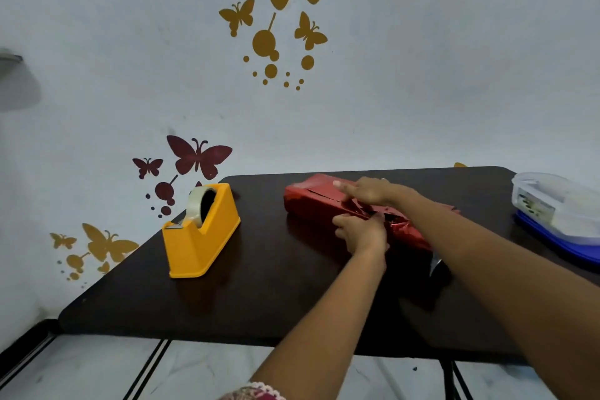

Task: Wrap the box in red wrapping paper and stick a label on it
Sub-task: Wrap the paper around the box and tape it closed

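Logging item one, the desk asks: "Where is the box?"

"From my remote station I see the box (308,204) lying flat on the dark table (259,286), toward its far right part. It is covered in red wrapping paper (409,233), which is crumpled at the near end."

"Hands?"

"The right hand (368,191) rests on top of the box, fingers straight, one pointing along the seam. The left hand (358,234) is at the near side, fingers curled, pinching the loose paper beside a dark gap in the wrap."

"Other items?"

"A yellow tape dispenser (201,234) with a clear roll stands well to the left of the box. A clear plastic container (558,204) on a blue lid sits at the table's right edge. A dark object (438,266) lies under the right forearm; I cannot tell what it is."
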The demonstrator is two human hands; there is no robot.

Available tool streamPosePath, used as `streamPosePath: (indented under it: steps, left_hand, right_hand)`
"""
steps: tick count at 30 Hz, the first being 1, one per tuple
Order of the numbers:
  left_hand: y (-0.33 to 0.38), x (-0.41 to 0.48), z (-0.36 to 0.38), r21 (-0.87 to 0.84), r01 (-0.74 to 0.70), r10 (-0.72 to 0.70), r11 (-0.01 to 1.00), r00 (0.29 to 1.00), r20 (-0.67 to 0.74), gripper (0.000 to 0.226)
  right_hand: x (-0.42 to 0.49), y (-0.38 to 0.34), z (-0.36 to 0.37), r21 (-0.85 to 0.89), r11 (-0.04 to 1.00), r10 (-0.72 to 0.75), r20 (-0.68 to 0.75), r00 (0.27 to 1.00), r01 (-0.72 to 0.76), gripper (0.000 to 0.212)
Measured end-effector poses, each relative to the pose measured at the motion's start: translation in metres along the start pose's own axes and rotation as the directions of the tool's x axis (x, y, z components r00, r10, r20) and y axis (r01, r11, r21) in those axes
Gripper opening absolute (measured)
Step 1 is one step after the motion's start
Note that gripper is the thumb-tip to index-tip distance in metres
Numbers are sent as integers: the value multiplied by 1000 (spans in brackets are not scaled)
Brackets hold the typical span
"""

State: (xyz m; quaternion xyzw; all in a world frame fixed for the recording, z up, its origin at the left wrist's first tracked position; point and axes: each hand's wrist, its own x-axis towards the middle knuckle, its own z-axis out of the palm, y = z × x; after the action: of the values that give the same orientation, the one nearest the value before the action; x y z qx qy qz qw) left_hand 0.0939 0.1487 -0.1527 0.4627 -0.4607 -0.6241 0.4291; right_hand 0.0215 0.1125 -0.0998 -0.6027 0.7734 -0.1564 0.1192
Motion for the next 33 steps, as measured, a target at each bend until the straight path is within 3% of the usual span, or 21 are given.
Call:
streamPosePath:
  steps: [3, 6, 8, 9, 12, 14, 17, 19, 21, 23, 25, 28, 33]
  left_hand:
    - [-17, -6, -12, 85, -139, 128, 987, 984, 122, 26]
    - [-15, 7, -58, 390, -426, 470, 816, 882, -21, 27]
    - [-2, 23, -89, 579, -547, 655, 604, 755, 30, 32]
    - [7, 30, -100, 669, -589, 690, 454, 707, 154, 40]
    - [25, 49, -107, 802, -596, 495, -50, 682, 538, 68]
    - [33, 57, -103, 780, -580, 412, -234, 668, 620, 66]
    - [36, 62, -102, 748, -616, 389, -249, 643, 660, 57]
    - [36, 65, -106, 735, -636, 412, -235, 620, 668, 54]
    - [37, 67, -109, 735, -636, 432, -236, 609, 665, 51]
    - [37, 68, -110, 731, -636, 433, -247, 602, 671, 48]
    - [38, 70, -110, 729, -645, 434, -231, 602, 670, 48]
    - [46, 67, -108, 738, -647, 419, -192, 626, 658, 61]
    - [60, 55, -99, 709, -694, 278, -126, 662, 697, 81]
  right_hand:
    - [-13, 12, -2, -117, 992, -47, -13, 999, 45, 55]
    - [-23, 24, 1, -178, 976, -134, -25, 991, 127, 46]
    - [-26, 27, 2, -151, 973, -182, -37, 983, 175, 48]
    - [-28, 27, 3, -153, 967, -210, -34, 977, 203, 49]
    - [-28, 24, 4, -221, 941, -266, -3, 964, 258, 48]
    - [-31, 23, 8, -245, 930, -286, -12, 958, 274, 47]
    - [-37, 31, 12, -150, 943, -318, -136, 938, 298, 47]
    - [-42, 38, 12, -95, 964, -263, -196, 945, 249, 61]
    - [-45, 45, 14, -228, 947, -274, -208, 939, 226, 70]
    - [-47, 49, 20, -378, 898, -317, -198, 928, 226, 64]
    - [-46, 51, 26, -361, 914, -282, -233, 931, 187, 57]
    - [-40, 55, 34, -271, 948, -245, -296, 923, 165, 55]
    - [-44, 50, 28, -284, 945, -248, -304, 920, 161, 57]
